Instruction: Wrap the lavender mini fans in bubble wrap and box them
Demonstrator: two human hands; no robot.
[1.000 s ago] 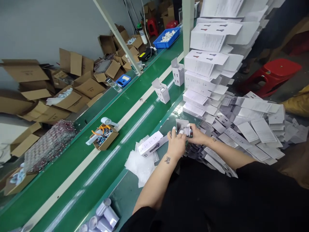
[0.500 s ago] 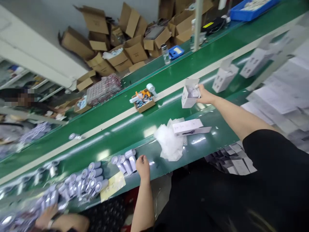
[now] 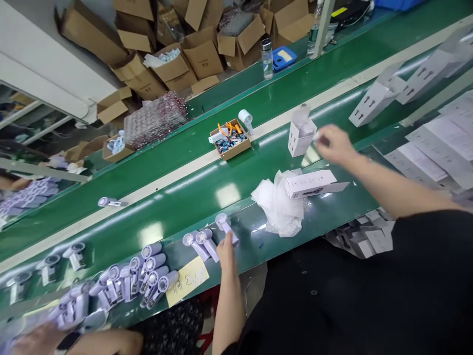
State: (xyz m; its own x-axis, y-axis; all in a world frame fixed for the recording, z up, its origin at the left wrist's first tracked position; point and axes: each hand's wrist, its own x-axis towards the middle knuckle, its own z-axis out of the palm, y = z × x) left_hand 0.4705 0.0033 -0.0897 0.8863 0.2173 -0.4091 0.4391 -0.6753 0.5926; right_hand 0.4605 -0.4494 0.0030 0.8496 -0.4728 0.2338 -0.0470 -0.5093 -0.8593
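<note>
In the head view my left hand (image 3: pixel 226 251) is closed around the handle of a lavender handheld fan (image 3: pixel 222 222), close above the work ledge. Two more lavender fans (image 3: pixel 201 241) lie just left of it. My right hand (image 3: pixel 335 144), somewhat blurred, is beside an open white box (image 3: pixel 301 138) standing upright on the green belt. Its fingers are curled with a gap at the thumb, and I see nothing held there. Clear plastic wrapping shows inside that box. Nearer me, a white printed box (image 3: pixel 310 184) lies on a pile of translucent white bags (image 3: pixel 279 207).
A cluster of lavender fans (image 3: pixel 148 271) and a yellow note (image 3: pixel 188 281) lie to the left, by a co-worker's arm (image 3: pixel 99 340). A small carton of parts (image 3: pixel 236 148) sits on the belt divider. More white boxes (image 3: pixel 373 101) stand at right; flat cartons (image 3: pixel 436 153) are stacked beyond.
My left hand has taken hold of a fan and lifted it from the small group. My right hand has let go of the open white box, which now stands on the belt.
</note>
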